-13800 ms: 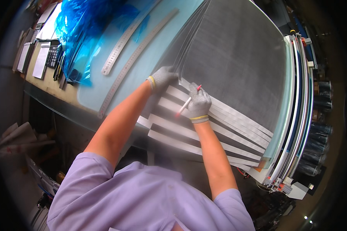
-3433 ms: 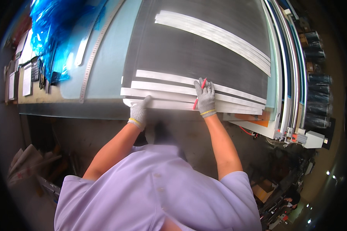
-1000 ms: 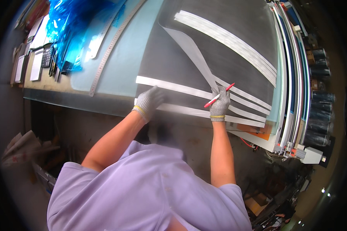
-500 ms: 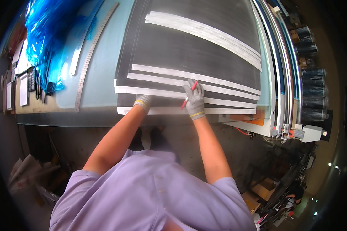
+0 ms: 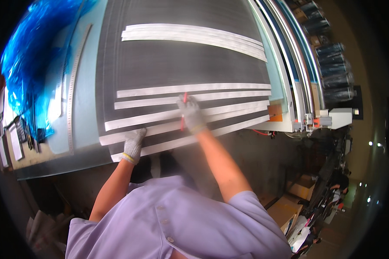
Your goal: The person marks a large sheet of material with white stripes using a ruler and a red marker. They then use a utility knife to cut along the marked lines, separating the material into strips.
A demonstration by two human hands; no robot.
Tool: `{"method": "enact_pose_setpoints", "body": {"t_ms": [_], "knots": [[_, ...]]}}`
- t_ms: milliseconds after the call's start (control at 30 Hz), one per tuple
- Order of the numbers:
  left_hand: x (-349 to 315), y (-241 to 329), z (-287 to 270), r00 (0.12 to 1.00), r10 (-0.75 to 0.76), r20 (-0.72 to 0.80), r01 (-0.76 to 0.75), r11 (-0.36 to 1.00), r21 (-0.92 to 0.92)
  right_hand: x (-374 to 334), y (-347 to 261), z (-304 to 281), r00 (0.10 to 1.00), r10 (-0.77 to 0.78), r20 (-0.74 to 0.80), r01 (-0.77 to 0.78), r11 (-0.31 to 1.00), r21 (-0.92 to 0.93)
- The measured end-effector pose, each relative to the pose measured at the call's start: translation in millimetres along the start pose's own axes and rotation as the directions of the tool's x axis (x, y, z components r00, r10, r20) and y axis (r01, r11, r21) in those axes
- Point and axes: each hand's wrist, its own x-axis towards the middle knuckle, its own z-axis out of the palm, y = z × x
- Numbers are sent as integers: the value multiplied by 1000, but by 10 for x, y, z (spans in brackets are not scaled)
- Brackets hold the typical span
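Note:
Several long white strips lie crosswise on a dark grey sheet [image 5: 190, 60] on the table. My left hand [image 5: 134, 144], in a grey knit glove with a yellow cuff band, rests over a near white strip [image 5: 112, 139] close to its left end. Its fingers look laid on the strip rather than wrapped round it. My right hand [image 5: 193, 116], also gloved and slightly blurred, holds a red pen [image 5: 185, 97] upright between its fingers, above the middle of the near strips. Another white strip [image 5: 168, 146] lies nearest me, along the table's front edge.
Farther up the sheet lies a bundle of white strips [image 5: 190, 35] side by side. To the left are a long metal ruler [image 5: 74, 82] and crumpled blue plastic film [image 5: 26, 73]. Metal rails [image 5: 296, 52] run along the right side, with dark wrapped rolls [image 5: 335, 73] beyond.
The view has shifted and turned. My left hand, partly hidden under a strip before, now lies on top of one. Two near strips that overlapped are now apart. The pen stays in my right hand.

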Motion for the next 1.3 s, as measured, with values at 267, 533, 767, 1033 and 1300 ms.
{"method": "enact_pose_setpoints", "body": {"t_ms": [267, 533, 767, 1033, 1300], "knots": [[-157, 242, -13, 972, -154, 175, 204, 926, -317, 217, 77, 85, 994, -42, -98, 36, 997, -62], [25, -27, -186, 959, -172, 225, 249, 890, -383, 360, -96, -469, 994, -36, -99, 63, 958, 278], [54, -85, -202, 981, 39, 188, -32, 999, -39, -56, -238, -610, 990, -136, 27, 118, 929, 350], [5, 122, -185, 962, 103, 254, -109, 994, 11, -122, -179, -471, 971, -232, 60, 210, 944, 254], [115, -19, -142, 968, 139, 210, -177, 969, 174, -185, -340, -448, 965, -243, -93, 250, 965, 72]]}}
